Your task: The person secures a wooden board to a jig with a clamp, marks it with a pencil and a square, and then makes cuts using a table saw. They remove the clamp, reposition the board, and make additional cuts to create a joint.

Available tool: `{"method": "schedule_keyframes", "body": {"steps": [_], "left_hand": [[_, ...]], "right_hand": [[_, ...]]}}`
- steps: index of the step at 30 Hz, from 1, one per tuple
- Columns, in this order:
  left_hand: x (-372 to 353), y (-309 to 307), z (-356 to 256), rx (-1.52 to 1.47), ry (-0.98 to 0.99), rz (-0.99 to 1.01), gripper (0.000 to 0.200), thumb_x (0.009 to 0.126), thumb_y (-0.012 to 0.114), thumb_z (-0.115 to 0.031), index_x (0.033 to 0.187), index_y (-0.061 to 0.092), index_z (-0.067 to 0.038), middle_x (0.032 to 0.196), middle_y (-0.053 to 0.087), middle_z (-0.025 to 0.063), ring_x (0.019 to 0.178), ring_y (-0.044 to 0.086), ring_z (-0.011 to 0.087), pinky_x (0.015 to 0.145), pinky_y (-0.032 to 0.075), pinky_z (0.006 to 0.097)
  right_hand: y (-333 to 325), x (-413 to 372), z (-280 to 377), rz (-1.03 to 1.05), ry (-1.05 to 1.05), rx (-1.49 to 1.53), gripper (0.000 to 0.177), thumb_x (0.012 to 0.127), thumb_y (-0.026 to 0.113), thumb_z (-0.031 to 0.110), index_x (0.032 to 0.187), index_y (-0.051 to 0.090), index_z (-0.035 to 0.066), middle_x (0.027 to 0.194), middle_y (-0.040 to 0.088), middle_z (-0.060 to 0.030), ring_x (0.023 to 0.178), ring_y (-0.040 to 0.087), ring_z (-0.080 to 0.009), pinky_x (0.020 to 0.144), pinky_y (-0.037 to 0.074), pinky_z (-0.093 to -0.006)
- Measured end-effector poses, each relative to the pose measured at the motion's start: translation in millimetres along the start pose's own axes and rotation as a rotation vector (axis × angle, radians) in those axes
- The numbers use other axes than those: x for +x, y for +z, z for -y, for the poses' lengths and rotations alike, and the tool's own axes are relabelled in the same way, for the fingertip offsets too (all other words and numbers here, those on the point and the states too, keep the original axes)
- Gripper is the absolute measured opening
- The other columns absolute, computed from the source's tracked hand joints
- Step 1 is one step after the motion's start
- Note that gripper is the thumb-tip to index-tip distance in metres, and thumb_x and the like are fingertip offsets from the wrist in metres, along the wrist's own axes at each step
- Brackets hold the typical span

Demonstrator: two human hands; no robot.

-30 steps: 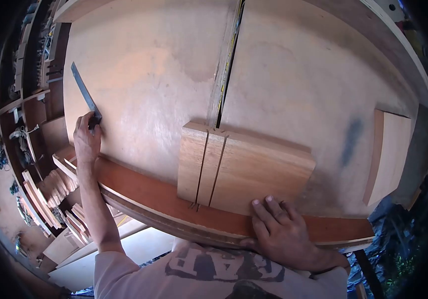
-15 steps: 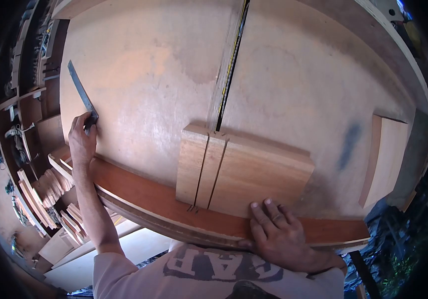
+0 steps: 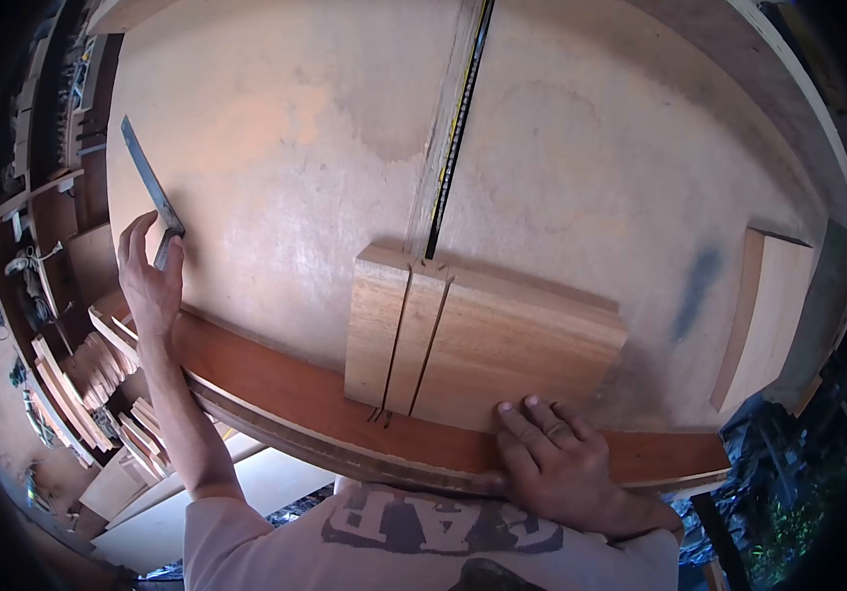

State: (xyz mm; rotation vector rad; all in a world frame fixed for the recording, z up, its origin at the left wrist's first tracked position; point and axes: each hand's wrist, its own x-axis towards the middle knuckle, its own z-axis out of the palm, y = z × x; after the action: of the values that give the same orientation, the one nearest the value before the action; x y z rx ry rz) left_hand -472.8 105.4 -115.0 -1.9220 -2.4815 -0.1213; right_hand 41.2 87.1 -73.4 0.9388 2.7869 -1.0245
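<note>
A metal try square (image 3: pixel 151 184) lies at the left of the wide wooden board, its long blade angled away from me. My left hand (image 3: pixel 154 286) is at its short arm, with thumb and fingers apart on either side; whether they still touch it is hard to tell. My right hand (image 3: pixel 561 453) rests flat, fingers spread, over the near edge of a thick wooden block (image 3: pixel 522 345) and the reddish-brown rail (image 3: pixel 266 374). Two dark parallel grooves run across the block's left part. Short pencil marks show on the rail by the grooves.
A long dark slot (image 3: pixel 455 138) with a yellow edge runs through the wooden board (image 3: pixel 275 177) up to the block. A smaller wood piece (image 3: pixel 773 305) sits at the right. Shelves with tools and wood offcuts (image 3: pixel 98 369) stand at the left.
My left hand's fingers have loosened from their pinch on the try square and spread apart. The square has shifted and turned slightly. My right hand and the block stay in place.
</note>
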Motion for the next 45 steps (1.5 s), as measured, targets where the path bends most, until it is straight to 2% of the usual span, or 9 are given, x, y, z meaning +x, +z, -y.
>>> {"method": "schedule_keyframes", "body": {"steps": [7,11,16,19,25,31,40,43,45], "left_hand": [[-41,-43,-80,-0.315,0.048,0.096,0.038,0.094,0.073,-0.019,0.124,0.066,0.004,0.127,0.068,0.0195,0.120,0.065,0.0347,0.106,0.049,0.0447],[-107,-61,-73,-0.525,0.061,0.099,0.043,0.095,0.070,-0.030,0.120,0.067,0.005,0.118,0.070,0.0214,0.116,0.066,0.0395,0.107,0.048,0.0511],[-166,-55,-48,-0.404,0.140,-0.076,0.053,0.098,0.058,-0.046,0.115,0.068,0.003,0.110,0.070,0.0217,0.112,0.066,0.0416,0.106,0.045,0.0594],[-171,-40,-44,-0.329,0.234,-0.141,0.055,0.100,0.050,-0.049,0.111,0.070,0.001,0.106,0.071,0.0197,0.107,0.067,0.0398,0.103,0.046,0.0577],[-164,-30,-41,-0.351,0.291,-0.239,0.050,0.100,0.047,-0.044,0.105,0.069,0.001,0.093,0.070,0.0164,0.092,0.067,0.0376,0.093,0.049,0.0540],[-168,-27,-40,-0.354,0.205,-0.234,0.052,0.098,0.048,-0.050,0.099,0.073,-0.005,0.086,0.072,0.0094,0.093,0.068,0.0336,0.104,0.043,0.0572],[-157,-27,-37,-0.303,0.235,-0.130,0.058,0.105,0.036,-0.050,0.106,0.068,-0.001,0.091,0.068,0.0134,0.095,0.065,0.0351,0.103,0.043,0.0598],[-154,-27,-36,-0.292,0.227,-0.142,0.060,0.102,0.038,-0.054,0.104,0.070,-0.002,0.082,0.067,0.0135,0.085,0.065,0.0332,0.098,0.045,0.0577],[-156,-28,-35,-0.276,0.223,-0.096,0.063,0.103,0.036,-0.055,0.104,0.068,-0.001,0.085,0.065,0.0133,0.089,0.063,0.0343,0.099,0.045,0.0583]], "right_hand": [[-8,2,-4,-0.016,0.044,0.080,0.054,0.080,0.082,0.054,0.101,0.074,0.005,0.124,0.074,-0.0145,0.114,0.072,-0.0328,0.099,0.055,-0.0483],[-12,-10,10,0.014,0.068,0.138,0.065,0.078,0.080,0.058,0.114,0.072,0.004,0.139,0.064,-0.0188,0.132,0.059,-0.0395,0.113,0.042,-0.0586],[9,-37,52,0.019,0.250,-0.010,0.074,0.069,0.088,0.051,0.125,0.067,0.006,0.153,0.053,-0.0181,0.147,0.042,-0.0454,0.121,0.026,-0.0662],[38,-48,65,-0.053,0.401,-0.304,0.078,0.059,0.089,0.039,0.127,0.067,0.007,0.152,0.054,-0.0161,0.147,0.043,-0.0455,0.120,0.029,-0.0661],[29,-34,69,-0.084,0.450,-0.071,0.069,0.053,0.084,0.029,0.119,0.073,0.012,0.151,0.055,-0.0153,0.141,0.048,-0.0462,0.113,0.041,-0.0659],[32,-38,61,-0.051,0.437,-0.055,0.066,0.057,0.083,0.031,0.120,0.072,0.014,0.149,0.057,-0.0147,0.142,0.046,-0.0456,0.114,0.039,-0.0670],[25,-23,56,-0.024,0.457,-0.002,0.059,0.064,0.076,0.035,0.119,0.072,0.014,0.145,0.061,-0.0151,0.136,0.051,-0.0505,0.111,0.042,-0.0677],[27,-25,57,-0.017,0.468,-0.001,0.049,0.070,0.073,0.032,0.116,0.073,0.014,0.140,0.065,-0.0151,0.133,0.054,-0.0507,0.111,0.042,-0.0674],[26,-24,59,-0.011,0.484,-0.006,0.043,0.074,0.069,0.028,0.114,0.074,0.014,0.138,0.066,-0.0150,0.134,0.054,-0.0500,0.112,0.042,-0.0673]]}}
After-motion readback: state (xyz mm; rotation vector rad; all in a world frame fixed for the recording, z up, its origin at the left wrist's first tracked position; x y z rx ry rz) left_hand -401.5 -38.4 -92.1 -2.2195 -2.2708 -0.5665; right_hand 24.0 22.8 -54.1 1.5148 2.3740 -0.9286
